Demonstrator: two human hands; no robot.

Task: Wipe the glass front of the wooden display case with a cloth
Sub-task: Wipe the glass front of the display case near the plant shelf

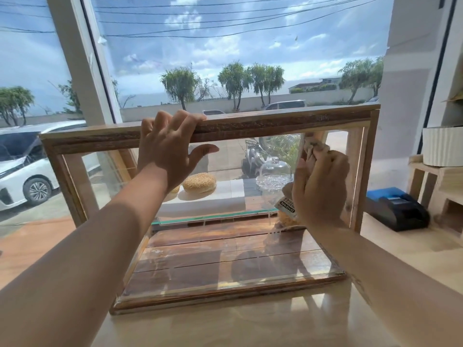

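A wooden display case [250,126] with a glass front [225,246] stands on a pale counter before a big window. My left hand [167,149] grips the case's top front rail, fingers over the top and thumb against the glass. My right hand [320,189] presses a bunched beige cloth [314,146] against the upper right of the glass; a barcode tag [285,205] hangs from the cloth below the hand. Inside the case, a sesame bun [199,182] lies on a white board, with a glass dome [274,172] to its right.
A black and blue receipt printer [398,209] sits on the counter right of the case. Behind it a wooden rack [438,176] carries a white ribbed pot [442,146]. Bare counter [250,326] lies in front of the case. A white car stands outside the window.
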